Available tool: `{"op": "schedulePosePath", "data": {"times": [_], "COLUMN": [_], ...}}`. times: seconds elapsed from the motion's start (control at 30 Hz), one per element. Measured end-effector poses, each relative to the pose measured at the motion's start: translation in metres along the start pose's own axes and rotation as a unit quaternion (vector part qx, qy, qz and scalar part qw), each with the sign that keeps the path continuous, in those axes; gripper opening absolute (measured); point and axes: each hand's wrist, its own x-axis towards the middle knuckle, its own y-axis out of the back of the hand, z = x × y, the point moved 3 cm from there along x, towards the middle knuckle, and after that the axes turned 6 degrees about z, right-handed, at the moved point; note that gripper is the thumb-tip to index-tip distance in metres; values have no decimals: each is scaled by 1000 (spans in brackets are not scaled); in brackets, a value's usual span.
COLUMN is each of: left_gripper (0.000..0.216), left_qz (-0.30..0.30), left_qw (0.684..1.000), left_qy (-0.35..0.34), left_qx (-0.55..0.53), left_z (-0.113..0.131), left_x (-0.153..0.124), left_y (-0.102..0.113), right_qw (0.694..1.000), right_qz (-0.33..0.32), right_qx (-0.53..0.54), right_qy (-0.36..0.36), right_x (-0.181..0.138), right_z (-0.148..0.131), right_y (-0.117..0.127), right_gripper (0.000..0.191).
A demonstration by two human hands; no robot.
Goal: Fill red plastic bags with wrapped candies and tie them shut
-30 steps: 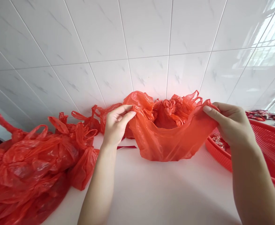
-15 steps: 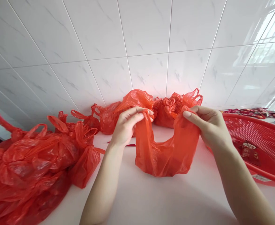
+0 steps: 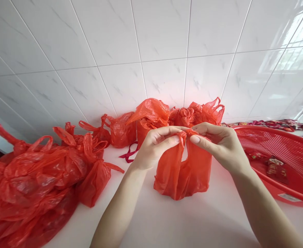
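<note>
A red plastic bag hangs between my two hands, its bottom at or just above the white table. My left hand pinches one of its handles between thumb and fingers. The other handle is gripped the same way by my right hand. Both handles are drawn together, so the fingertips nearly meet. Whatever the bag holds cannot be made out through the plastic. Behind my left hand lies a dark pink ribbon.
A heap of red plastic bags covers the left side. More filled red bags stand along the tiled wall. At right sits a red mesh basket with small red packets inside. Red wrapped items line the wall behind it.
My hands have come together from either side, bringing the bag's handles close to each other and narrowing the bag. More of the pink ribbon shows now.
</note>
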Motion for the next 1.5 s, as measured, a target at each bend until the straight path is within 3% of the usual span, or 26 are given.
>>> {"op": "schedulePosePath", "data": {"times": [0.07, 0.2, 0.3, 0.37, 0.5, 0.63, 0.8, 1.0, 1.33, 1.5], "left_gripper": [14, 10, 11, 12, 14, 22, 26, 16, 10, 16], "left_qz": [8, 34, 56, 71, 117, 190, 256, 332, 313, 240], "left_qw": [1000, 999, 998, 997, 992, 981, 965, 942, 950, 971], "left_qy": [-8, -11, -5, -2, -11, -33, -57, -40, -5, -1], "left_qx": [-2, -19, -38, -43, -38, -7, 23, 22, -17, 7], "left_z": [1, 3, 4, 5, 6, 8, 8, 0, -4, -4], "left_x": [0, 1, 1, 2, 3, 6, 11, 15, 19, 17], "left_y": [2, 6, 9, 12, 21, 35, 60, 84, 83, 74], "right_qw": [999, 990, 968, 952, 935, 924, 905, 918, 904, 924], "right_qz": [-27, -132, -238, -267, -194, -101, -45, -4, 35, 30], "right_qx": [18, 35, 52, 105, 238, 296, 363, 341, 363, 288], "right_qy": [-3, -21, -62, -102, -177, -221, -218, -202, -225, -251], "right_x": [3, 10, 11, 9, 8, 9, 14, 18, 19, 12], "right_z": [6, 24, 40, 50, 63, 66, 63, 61, 65, 66], "right_y": [5, 9, 0, -10, -25, -27, -22, -19, -22, -29], "right_gripper": [26, 55, 50, 41, 33, 39, 42, 38, 34, 33]}}
